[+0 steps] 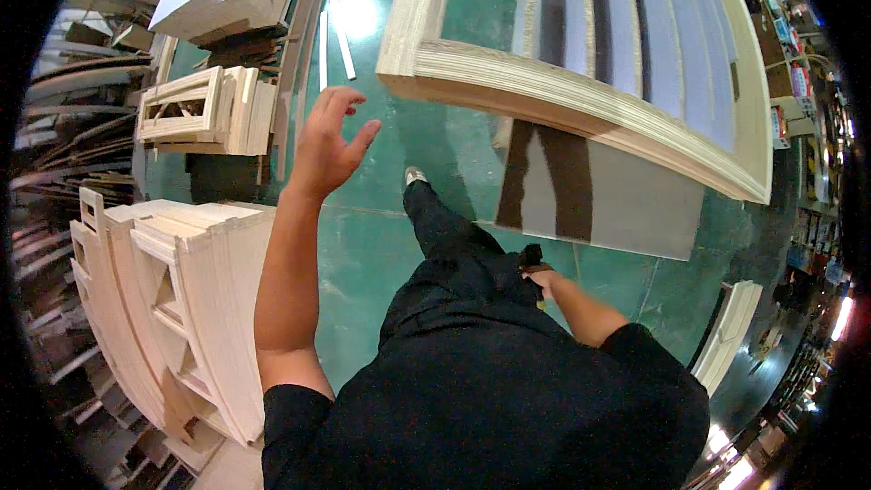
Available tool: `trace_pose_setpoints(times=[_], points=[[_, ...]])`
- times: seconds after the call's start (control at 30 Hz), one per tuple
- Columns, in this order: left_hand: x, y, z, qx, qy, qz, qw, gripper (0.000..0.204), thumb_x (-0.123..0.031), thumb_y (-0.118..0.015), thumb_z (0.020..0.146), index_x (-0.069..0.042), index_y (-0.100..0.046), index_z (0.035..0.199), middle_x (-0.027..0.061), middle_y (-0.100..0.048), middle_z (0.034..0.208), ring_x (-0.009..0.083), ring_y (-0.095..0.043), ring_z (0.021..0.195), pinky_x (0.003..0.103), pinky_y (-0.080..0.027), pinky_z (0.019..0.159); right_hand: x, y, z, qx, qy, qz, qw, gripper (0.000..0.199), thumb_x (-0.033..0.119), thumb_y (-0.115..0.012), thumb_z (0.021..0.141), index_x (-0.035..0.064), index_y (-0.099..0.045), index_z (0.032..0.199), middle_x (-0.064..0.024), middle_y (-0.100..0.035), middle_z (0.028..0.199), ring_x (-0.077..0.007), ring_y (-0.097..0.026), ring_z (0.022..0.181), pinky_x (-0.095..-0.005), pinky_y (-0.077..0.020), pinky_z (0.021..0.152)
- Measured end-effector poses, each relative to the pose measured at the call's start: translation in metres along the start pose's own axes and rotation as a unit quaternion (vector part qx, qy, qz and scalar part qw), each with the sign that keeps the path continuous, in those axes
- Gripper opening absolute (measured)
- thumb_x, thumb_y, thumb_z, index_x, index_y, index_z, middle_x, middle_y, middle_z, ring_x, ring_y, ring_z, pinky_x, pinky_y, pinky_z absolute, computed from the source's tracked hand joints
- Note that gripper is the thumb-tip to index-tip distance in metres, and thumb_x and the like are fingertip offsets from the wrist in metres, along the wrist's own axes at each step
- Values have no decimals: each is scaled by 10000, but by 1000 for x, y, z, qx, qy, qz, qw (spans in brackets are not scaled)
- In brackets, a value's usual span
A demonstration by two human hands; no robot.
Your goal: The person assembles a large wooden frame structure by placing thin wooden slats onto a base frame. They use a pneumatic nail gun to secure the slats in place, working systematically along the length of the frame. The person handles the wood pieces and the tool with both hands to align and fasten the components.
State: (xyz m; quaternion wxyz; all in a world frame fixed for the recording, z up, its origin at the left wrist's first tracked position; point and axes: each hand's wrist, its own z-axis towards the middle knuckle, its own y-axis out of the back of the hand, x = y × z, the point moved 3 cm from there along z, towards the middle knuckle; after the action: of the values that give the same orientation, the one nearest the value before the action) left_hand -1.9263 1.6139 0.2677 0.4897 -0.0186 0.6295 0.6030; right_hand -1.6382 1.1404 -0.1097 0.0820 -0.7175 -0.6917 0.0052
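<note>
My left hand [328, 147] is raised over the green floor, its fingers loosely bent and apart, with nothing in it. Beyond its fingertips two thin white strips [342, 41] lie on the floor. Low by my right hip, my right hand [543, 279] is closed around a black object [530, 256]. Most of that object is hidden by the hand and my dark clothing, so its kind is unclear. A large pale wooden frame [581, 106] stands ahead on the right, apart from both hands, with several white panels [658, 45] in a row inside it.
A grey board [626, 195] with dark brown patches lies low beneath the frame's near edge. Stacked wooden frames [204, 113] and large pale wooden pieces [195, 245] line my left side. Scrap wood [68, 145] is heaped farther left. A pale beam [729, 336] is at the right.
</note>
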Motion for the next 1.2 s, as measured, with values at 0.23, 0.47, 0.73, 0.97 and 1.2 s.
trace_pose_setpoints(times=[0.23, 0.47, 0.73, 0.97, 1.2], points=[[25, -7, 87, 104, -151, 70, 981, 717, -308, -846, 752, -126, -533, 1371, 162, -424, 1491, 415, -404, 1385, 508, -385, 1134, 105, -82, 76, -39, 35, 29, 998, 244, 258, -704, 896, 23, -639, 890, -129, -642, 1203, -309, -603, 1095, -473, -484, 871], [11, -29, 147, 215, -272, 92, 933, 827, -322, -889, 648, -102, -542, 1366, 160, -343, 1582, 449, -285, 1475, 579, -320, 1172, 161, -106, 109, -97, 199, -321, 921, 172, 233, -702, 862, 69, -699, 916, -106, -685, 775, -261, -670, 663, -417, -532, 592], [7, -44, 155, 223, -299, 64, 926, 594, -230, -854, 637, -42, -651, 1162, 176, -429, 1516, 513, -312, 1429, 571, -347, 1177, 188, -176, 3, -231, 100, 340, 906, 184, 175, -731, 773, 25, -627, 793, -64, -607, 653, -234, -583, 538, -408, -480, 545], [10, -47, 154, 217, -323, 33, 921, 615, -230, -875, 660, -6, -645, 1185, 183, -451, 1506, 535, -281, 1445, 568, -327, 1193, 148, -212, 32, -288, 44, 355, 888, 170, 124, -744, 782, 9, -620, 797, -97, -610, 634, -232, -616, 524, -411, -478, 472], [16, -45, 155, 201, -351, 30, 914, 551, -238, -837, 683, 7, -646, 1138, 202, -500, 1457, 554, -306, 1424, 642, -326, 1136, 149, -213, 32, -245, 128, 446, 852, 156, 113, -742, 782, 26, -614, 760, -79, -593, 623, -219, -594, 508, -396, -459, 472]])
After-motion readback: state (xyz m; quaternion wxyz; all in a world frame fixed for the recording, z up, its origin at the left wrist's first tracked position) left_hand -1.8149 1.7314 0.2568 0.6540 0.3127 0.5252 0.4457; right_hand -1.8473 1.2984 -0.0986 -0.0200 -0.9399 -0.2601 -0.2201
